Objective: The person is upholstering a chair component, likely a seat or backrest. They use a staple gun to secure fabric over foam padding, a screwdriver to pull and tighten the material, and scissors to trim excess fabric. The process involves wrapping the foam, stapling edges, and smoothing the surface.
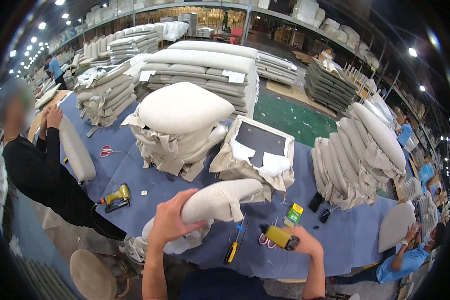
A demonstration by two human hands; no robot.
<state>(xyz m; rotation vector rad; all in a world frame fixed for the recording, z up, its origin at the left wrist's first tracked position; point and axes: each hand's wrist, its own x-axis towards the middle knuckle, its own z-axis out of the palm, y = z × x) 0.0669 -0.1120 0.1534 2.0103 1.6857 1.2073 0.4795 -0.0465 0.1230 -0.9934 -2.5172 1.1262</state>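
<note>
My left hand (171, 220) grips the near left end of a beige fabric-covered seat cushion (217, 199), tilted up above the blue table, with loose cloth hanging from its edge. In my right hand (307, 244) is a yellow staple gun (279, 236), slightly smeared by motion and apart from the cushion. Red-handled scissors (267, 241) lie partly behind it. A yellow-and-black screwdriver (231, 252) rests on the table between my hands. Close beyond my right hand is a green-and-yellow box (295, 214).
Cushion stacks stand at the table's far side (185, 107) and right (357, 157). An open cushion frame (260, 142) sits between them. Another yellow staple gun (117, 198) and scissors (107, 151) lie left, near a co-worker (40, 160) holding a cushion. A stool (92, 272) stands lower left.
</note>
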